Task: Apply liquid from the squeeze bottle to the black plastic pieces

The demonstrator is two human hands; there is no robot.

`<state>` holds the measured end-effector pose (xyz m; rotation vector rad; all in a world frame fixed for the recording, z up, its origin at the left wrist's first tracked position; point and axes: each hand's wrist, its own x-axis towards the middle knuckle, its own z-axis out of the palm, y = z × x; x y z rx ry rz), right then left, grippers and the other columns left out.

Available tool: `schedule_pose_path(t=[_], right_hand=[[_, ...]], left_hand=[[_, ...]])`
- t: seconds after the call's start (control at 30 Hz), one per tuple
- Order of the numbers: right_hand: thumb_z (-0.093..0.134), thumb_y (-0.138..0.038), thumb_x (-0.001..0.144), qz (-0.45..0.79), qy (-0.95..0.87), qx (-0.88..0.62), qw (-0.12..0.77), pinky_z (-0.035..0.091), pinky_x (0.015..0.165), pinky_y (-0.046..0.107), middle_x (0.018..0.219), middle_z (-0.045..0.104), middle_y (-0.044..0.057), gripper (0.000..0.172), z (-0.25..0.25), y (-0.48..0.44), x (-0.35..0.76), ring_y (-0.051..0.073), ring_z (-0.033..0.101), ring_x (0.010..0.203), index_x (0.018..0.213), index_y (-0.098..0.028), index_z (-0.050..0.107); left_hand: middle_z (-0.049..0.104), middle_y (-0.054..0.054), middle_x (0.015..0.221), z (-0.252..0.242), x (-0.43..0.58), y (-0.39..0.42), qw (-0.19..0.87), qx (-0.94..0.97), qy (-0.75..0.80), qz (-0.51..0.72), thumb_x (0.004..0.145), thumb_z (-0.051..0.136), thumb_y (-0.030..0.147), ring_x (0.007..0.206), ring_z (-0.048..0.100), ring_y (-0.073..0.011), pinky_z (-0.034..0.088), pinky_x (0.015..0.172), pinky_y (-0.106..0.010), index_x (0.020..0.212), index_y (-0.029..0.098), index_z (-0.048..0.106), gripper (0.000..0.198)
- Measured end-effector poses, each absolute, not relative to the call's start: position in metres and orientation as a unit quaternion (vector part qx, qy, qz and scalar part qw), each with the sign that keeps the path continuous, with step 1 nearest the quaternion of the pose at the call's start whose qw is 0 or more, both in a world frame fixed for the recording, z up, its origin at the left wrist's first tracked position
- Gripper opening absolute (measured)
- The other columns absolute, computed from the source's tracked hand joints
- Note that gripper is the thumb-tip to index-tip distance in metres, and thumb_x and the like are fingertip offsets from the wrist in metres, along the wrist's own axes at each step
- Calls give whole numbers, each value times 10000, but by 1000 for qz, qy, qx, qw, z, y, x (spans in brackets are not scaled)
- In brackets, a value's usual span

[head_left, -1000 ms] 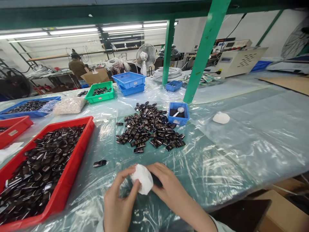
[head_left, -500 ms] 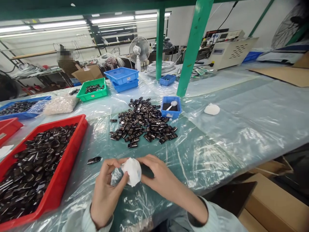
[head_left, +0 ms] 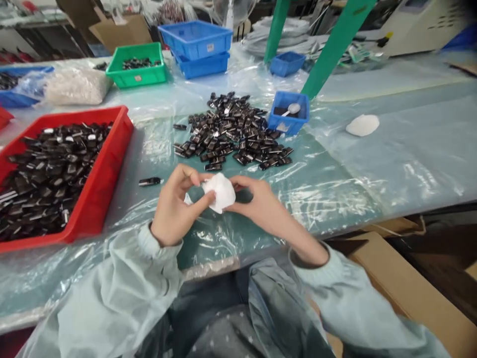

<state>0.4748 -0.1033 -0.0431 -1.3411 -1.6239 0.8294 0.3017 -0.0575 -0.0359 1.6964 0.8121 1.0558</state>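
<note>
My left hand (head_left: 173,209) pinches a crumpled white cloth (head_left: 220,192) between thumb and fingers, just above the plastic-covered table (head_left: 335,184). My right hand (head_left: 257,201) is closed against the cloth's right side around a small dark piece that is mostly hidden. Beyond the hands lies a heap of small black glossy parts (head_left: 234,133). A single black part (head_left: 149,181) lies to the left of my left hand.
A red tray (head_left: 108,164) full of black parts sits at the left. A small blue bin (head_left: 288,109) with a white scoop, a second white cloth (head_left: 362,125), green (head_left: 137,67) and blue trays (head_left: 197,42) and green posts (head_left: 337,47) stand farther back. Cardboard boxes (head_left: 410,288) lie below at right.
The view has tilted down, now showing my sleeves and lap. My hands stay together on the white cloth, turning it slightly.
</note>
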Motion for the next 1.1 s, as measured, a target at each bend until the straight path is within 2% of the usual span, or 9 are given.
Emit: schedule_pose_path(t=[0.13,0.27,0.4,0.47,0.6,0.73,0.83,0.93,1.1], right_hand=[[754,-146,744,345,-692,-485,408,448,774,286,928,688,-23,198,-44,-98,488,174,622,858,925,-180,678],[732,-179,768,357,-714,-460,389,451,799,295,946,687,-26,182,-44,-98,492,181,623,889,942,-188,681],[785,-209,725,357,-665,-483,444,443,820,283,1046,642,5,371,-51,-108,479,180,596,963,1031,-169,580],[812,-209,689,319,-641,-516,470,435,783,278,1006,626,7,411,-56,-113,471,182,589,926,997,-166,543],[779,-176,721,243,-648,-548,470,425,712,263,876,634,-18,279,-58,-116,463,168,592,808,913,-167,577],[753,-215,767,203,-696,-530,440,453,789,298,925,667,-4,236,-54,-117,470,197,618,883,963,-160,634],[743,-258,781,195,-707,-535,419,456,831,347,967,673,13,254,-52,-117,476,228,619,927,994,-155,650],[735,-296,792,232,-715,-520,405,468,854,379,983,675,12,284,-49,-115,481,240,623,942,1032,-166,658],[730,-227,797,303,-721,-484,392,472,877,325,978,664,-17,251,-44,-117,482,200,617,981,1028,-183,640]], left_hand=[[628,-27,857,-39,299,-52,482,711,265,438,738,686,157,974,651,-186,506,844,-292,779,225,403,295],[589,-15,827,-40,298,-50,471,730,233,438,734,701,165,968,656,-192,517,809,-281,780,218,403,306],[540,-1,809,-40,299,-52,470,731,232,438,748,683,162,979,649,-194,516,819,-285,777,219,401,290],[529,-4,816,-41,299,-54,464,734,234,437,760,668,156,999,638,-193,508,848,-290,769,218,401,275],[482,6,799,-41,297,-54,446,744,215,449,767,676,168,1006,633,-197,507,834,-274,750,208,398,282],[407,30,794,-39,297,-53,431,759,197,447,782,672,152,973,632,-160,502,844,-246,751,201,402,276],[415,33,800,-37,298,-52,418,770,197,440,781,668,125,963,631,-147,503,856,-239,758,201,401,278],[479,12,794,-36,297,-49,425,775,190,428,764,694,152,955,640,-170,518,820,-239,743,204,386,313],[518,4,803,-35,296,-47,431,783,185,409,756,672,108,962,641,-167,513,837,-241,729,205,383,305]])
